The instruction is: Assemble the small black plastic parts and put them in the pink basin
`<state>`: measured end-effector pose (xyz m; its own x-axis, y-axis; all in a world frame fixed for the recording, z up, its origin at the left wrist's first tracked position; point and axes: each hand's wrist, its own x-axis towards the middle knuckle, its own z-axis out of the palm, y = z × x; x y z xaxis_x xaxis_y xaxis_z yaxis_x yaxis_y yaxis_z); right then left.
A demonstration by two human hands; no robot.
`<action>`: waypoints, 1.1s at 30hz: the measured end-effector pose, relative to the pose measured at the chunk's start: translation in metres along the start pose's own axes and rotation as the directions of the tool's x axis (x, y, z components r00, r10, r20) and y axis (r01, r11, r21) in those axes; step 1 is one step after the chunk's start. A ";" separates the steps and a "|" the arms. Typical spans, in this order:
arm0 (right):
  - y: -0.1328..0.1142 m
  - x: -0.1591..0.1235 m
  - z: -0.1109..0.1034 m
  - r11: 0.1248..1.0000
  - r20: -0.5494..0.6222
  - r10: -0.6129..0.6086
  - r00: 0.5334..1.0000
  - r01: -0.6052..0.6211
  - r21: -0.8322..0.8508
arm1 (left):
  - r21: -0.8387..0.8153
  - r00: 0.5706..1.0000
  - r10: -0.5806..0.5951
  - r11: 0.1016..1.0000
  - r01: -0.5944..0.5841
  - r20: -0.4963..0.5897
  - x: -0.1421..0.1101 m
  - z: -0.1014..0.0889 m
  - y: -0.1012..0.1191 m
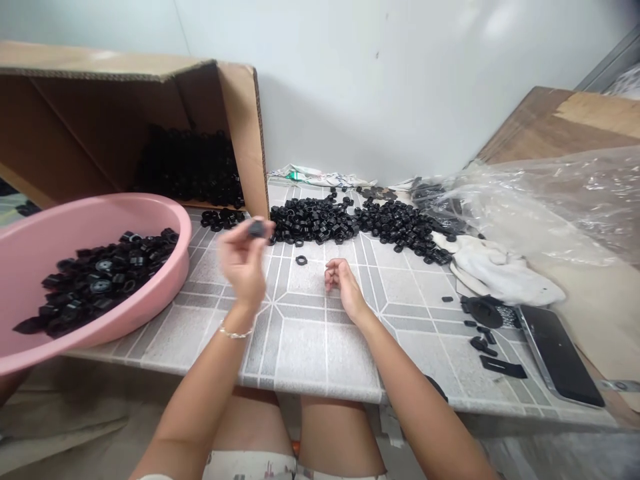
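A small black piece pinched up in the left hand, at about eleven o'clock from the gap between the hands.

It is blurred, but it looks like hard plastic: probably light, stiff, a little slick and not easily broken, so best held across opposite sides between thumb and fingertips, as the left hand's fingers now pinch it, above the table. The right hand, at three o'clock, has its fingers loosely curled; whether they hold anything I cannot tell. A loose black ring lies at twelve o'clock, its open rim offering an easy edge; beyond it sits a heap of similar parts, with a pink tub at nine.
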<state>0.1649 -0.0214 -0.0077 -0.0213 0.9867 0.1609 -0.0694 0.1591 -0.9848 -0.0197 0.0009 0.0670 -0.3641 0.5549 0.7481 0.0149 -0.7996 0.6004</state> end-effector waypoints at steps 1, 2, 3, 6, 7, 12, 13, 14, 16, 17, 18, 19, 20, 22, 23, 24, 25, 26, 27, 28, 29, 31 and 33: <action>0.002 0.001 0.001 1.000 0.015 0.014 1.000 -0.014 0.005 | -0.058 0.983 0.053 0.996 -0.064 -0.173 0.015 -0.012 0.004; 0.003 0.002 0.001 0.999 0.029 0.027 0.999 -0.027 0.017 | -0.089 0.948 0.093 0.988 -0.126 -0.305 0.029 -0.026 0.006; 0.004 0.003 0.001 0.998 0.038 0.039 0.999 -0.041 0.042 | -0.102 0.916 0.114 0.981 -0.165 -0.385 0.041 -0.039 0.007; 0.002 0.007 -0.002 0.987 0.045 0.069 0.997 -0.075 0.146 | -0.112 0.904 0.026 0.990 -0.082 -0.427 0.059 -0.069 -0.001; 0.000 0.009 -0.005 0.983 0.030 0.076 0.997 -0.080 0.167 | -0.108 0.918 -0.018 0.994 -0.027 -0.396 0.058 -0.072 -0.006; -0.003 0.018 -0.026 0.980 -0.163 0.123 0.979 -0.094 0.178 | 0.117 0.942 -0.334 0.937 0.328 0.037 0.024 -0.039 -0.035; -0.002 0.019 -0.031 0.981 -0.214 0.126 0.969 -0.090 0.169 | 0.213 0.911 -0.376 0.917 0.338 0.170 0.013 -0.028 -0.040; 0.000 0.020 -0.035 0.985 -0.266 0.123 0.956 -0.084 0.153 | 0.320 0.866 -0.395 0.900 0.297 0.307 0.001 -0.018 -0.044; 0.002 0.021 -0.044 0.993 -0.363 0.101 0.926 -0.072 0.092 | 0.499 0.760 -0.374 0.863 0.077 0.531 -0.023 -0.003 -0.051; 0.001 0.023 -0.049 0.997 -0.405 0.079 0.911 -0.069 0.040 | 0.559 0.715 -0.362 0.828 -0.048 0.598 -0.033 0.002 -0.053; -0.001 0.026 -0.055 0.997 -0.439 0.052 0.897 -0.073 -0.031 | 0.608 0.671 -0.373 0.780 -0.147 0.641 -0.042 0.005 -0.054; -0.003 0.029 -0.062 0.989 -0.463 0.019 0.886 -0.086 -0.123 | 0.644 0.629 -0.397 0.731 -0.223 0.668 -0.048 0.007 -0.054; -0.007 0.034 -0.070 0.968 -0.483 -0.020 0.875 -0.105 -0.229 | 0.674 0.597 -0.427 0.686 -0.276 0.679 -0.052 0.008 -0.054; -0.015 0.047 -0.089 0.878 -0.523 -0.118 0.844 -0.158 -0.453 | 0.705 0.549 -0.481 0.631 -0.324 0.684 -0.055 0.007 -0.051; -0.018 0.055 -0.100 0.817 -0.553 -0.177 0.814 -0.192 -0.543 | 0.709 0.533 -0.497 0.623 -0.330 0.685 -0.054 0.007 -0.049; -0.020 0.062 -0.111 0.758 -0.582 -0.232 0.779 -0.230 -0.610 | 0.713 0.523 -0.510 0.621 -0.326 0.683 -0.053 0.006 -0.046; -0.019 0.068 -0.122 0.703 -0.611 -0.267 0.745 -0.283 -0.653 | 0.718 0.519 -0.520 0.618 -0.320 0.678 -0.051 0.005 -0.044; -0.017 0.074 -0.132 0.653 -0.633 -0.275 0.724 -0.342 -0.675 | 0.726 0.522 -0.527 0.612 -0.314 0.670 -0.050 0.005 -0.042; -0.012 0.078 -0.141 0.607 -0.641 -0.260 0.722 -0.394 -0.690 | 0.737 0.535 -0.531 0.600 -0.311 0.658 -0.049 0.005 -0.040; -0.006 0.080 -0.150 0.565 -0.633 -0.236 0.737 -0.426 -0.706 | 0.749 0.553 -0.530 0.585 -0.309 0.642 -0.049 0.005 -0.039; 0.000 0.082 -0.157 0.530 -0.610 -0.211 0.764 -0.435 -0.728 | 0.759 0.570 -0.528 0.574 -0.306 0.630 -0.049 0.005 -0.039; 0.012 0.083 -0.168 0.492 -0.532 -0.195 0.824 -0.387 -0.780 | 0.764 0.568 -0.539 0.576 -0.290 0.622 -0.049 0.004 -0.040; 0.020 0.082 -0.173 0.504 -0.465 -0.222 0.857 -0.307 -0.807 | 0.760 0.533 -0.570 0.601 -0.249 0.625 -0.049 0.003 -0.043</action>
<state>0.3340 0.0683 -0.0251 0.4613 0.8250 0.3265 0.7764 -0.1972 -0.5985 0.0002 0.0088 0.0059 0.3799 0.8951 0.2335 0.8068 -0.4441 0.3897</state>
